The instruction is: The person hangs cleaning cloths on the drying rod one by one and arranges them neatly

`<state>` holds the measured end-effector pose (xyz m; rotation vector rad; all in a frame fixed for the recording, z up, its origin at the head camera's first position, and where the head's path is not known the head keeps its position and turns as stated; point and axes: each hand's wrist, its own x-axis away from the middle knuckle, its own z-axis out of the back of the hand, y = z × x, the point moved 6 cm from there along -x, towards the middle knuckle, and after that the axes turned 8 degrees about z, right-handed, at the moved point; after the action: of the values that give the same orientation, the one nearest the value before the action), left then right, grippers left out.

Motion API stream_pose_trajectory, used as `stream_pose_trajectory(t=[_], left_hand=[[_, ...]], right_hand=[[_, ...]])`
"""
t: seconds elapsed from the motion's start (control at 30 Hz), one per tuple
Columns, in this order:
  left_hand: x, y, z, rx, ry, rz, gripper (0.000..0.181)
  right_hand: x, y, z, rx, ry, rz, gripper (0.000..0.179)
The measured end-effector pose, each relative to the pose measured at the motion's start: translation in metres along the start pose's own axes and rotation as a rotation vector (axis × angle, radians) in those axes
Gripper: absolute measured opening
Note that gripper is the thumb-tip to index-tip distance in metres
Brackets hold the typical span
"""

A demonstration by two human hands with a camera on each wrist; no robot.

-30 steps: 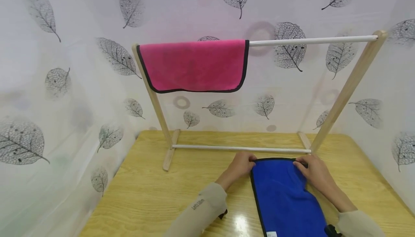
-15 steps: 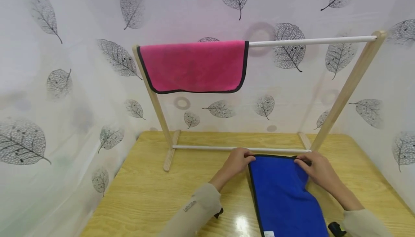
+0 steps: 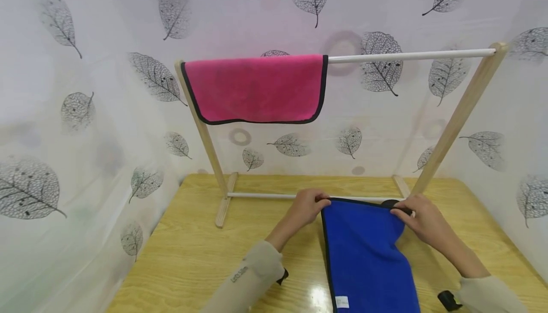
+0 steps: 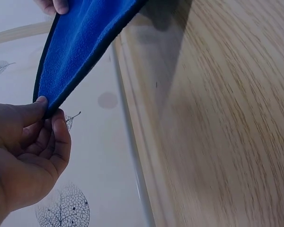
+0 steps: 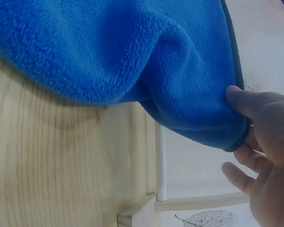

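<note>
A blue towel (image 3: 368,251) with black edging and a small white label hangs from both hands, its far edge raised off the table and its near part lower down. The left hand (image 3: 306,208) pinches the far left corner between thumb and fingers; in the left wrist view that hand (image 4: 26,151) grips the corner's black trim. At the far right corner the right hand (image 3: 421,218) pinches the fabric. In the right wrist view, the right hand's (image 5: 270,142) thumb presses on the plush blue side, with folds in the cloth beside it.
Behind the towel stands a wooden rack with a white top rail (image 3: 411,55) and a white lower bar (image 3: 261,195). A pink towel (image 3: 257,89) with black edging drapes over the rail's left half. The wooden table (image 3: 205,265) meets leaf-patterned curtains.
Both hands have lifted the blue towel's far edge. The left hand has moved up and left, pulling the left corner along; the right hand has risen slightly. More of the white label shows.
</note>
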<state>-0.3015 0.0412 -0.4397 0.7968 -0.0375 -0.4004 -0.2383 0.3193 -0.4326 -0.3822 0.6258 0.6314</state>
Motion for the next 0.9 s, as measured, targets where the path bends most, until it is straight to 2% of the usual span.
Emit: stream_pose_trajectory(t=[0.2, 0.37, 0.67, 0.9], left_hand=[[0.003, -0.005, 0.014, 0.006, 0.003, 0.004, 0.016], [0.006, -0.012, 0.026, 0.017, 0.004, 0.050, 0.020], [0.009, -0.030, 0.043, 0.005, 0.019, 0.105, 0.024], [0.010, -0.040, 0.052, -0.011, 0.015, 0.120, 0.023]], right_hand=[[-0.001, 0.000, 0.004, 0.017, 0.006, 0.013, 0.022], [0.000, 0.001, 0.009, 0.017, 0.019, 0.010, 0.023], [0.000, 0.004, 0.012, 0.010, -0.006, 0.011, 0.024], [-0.002, 0.003, 0.013, -0.003, -0.013, 0.028, 0.028]])
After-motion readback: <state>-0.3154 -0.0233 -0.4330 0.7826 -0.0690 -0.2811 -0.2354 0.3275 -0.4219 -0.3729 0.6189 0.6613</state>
